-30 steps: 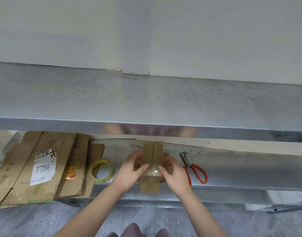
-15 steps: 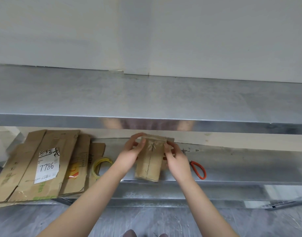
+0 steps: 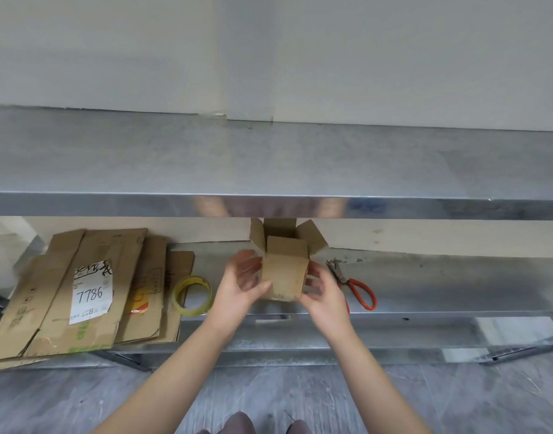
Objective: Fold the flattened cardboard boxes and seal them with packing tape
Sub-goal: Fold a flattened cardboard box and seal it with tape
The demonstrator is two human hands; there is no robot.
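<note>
I see orange-handled scissors (image 3: 355,288) lying flat on the lower metal shelf (image 3: 456,283), blades pointing away from me, handles nearer the front edge. Above it, a broad upper metal shelf (image 3: 269,161) runs across my view and meets a pale wall (image 3: 269,51). Below lies a grey streaked floor (image 3: 81,402).

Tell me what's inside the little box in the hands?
The box has its top flaps open, and only a bare brown inner wall shows. Its front flap and the shelf above cover the rest, so the bottom is hidden.
</note>
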